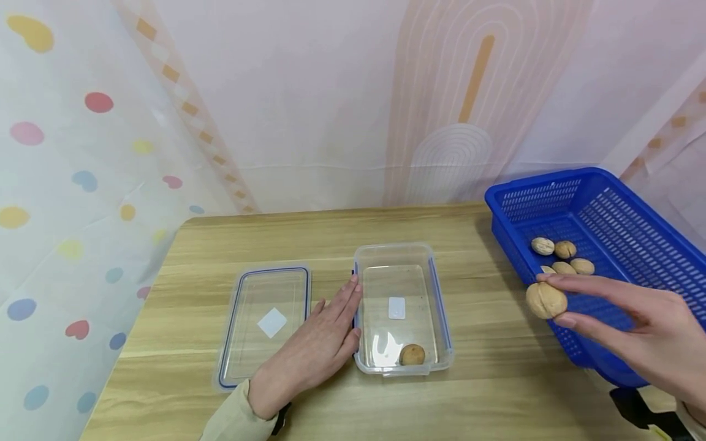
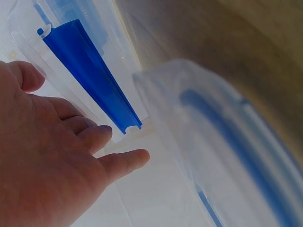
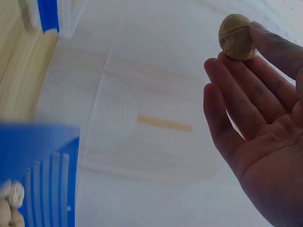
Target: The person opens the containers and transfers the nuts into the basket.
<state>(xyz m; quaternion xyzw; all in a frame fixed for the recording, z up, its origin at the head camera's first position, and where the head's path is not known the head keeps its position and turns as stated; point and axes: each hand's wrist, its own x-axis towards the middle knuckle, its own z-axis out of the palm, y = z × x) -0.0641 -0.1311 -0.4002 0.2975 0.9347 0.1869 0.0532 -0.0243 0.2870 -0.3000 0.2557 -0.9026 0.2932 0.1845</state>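
Between thumb and fingertips, my right hand [image 1: 634, 324] pinches a walnut [image 1: 546, 300] above the near left rim of a blue basket [image 1: 510, 245]. The same walnut [image 3: 236, 38] shows its seam in the right wrist view. Several more walnuts [image 1: 581, 266] lie in the basket. My left hand [image 1: 314, 349] has its fingers extended, touching the left side of a clear plastic container [image 1: 425, 294]. One walnut [image 1: 412, 354] sits inside that container, at its near end. In the left wrist view, the hand [image 2: 61, 142] is beside the container's blue clip [image 2: 90, 71].
A clear lid [image 1: 259, 361] with a blue seal lies left of the container, partly under my left forearm. The wooden table [image 1: 474, 392] meets a patterned cloth backdrop [image 1: 320, 122] at its back edge.
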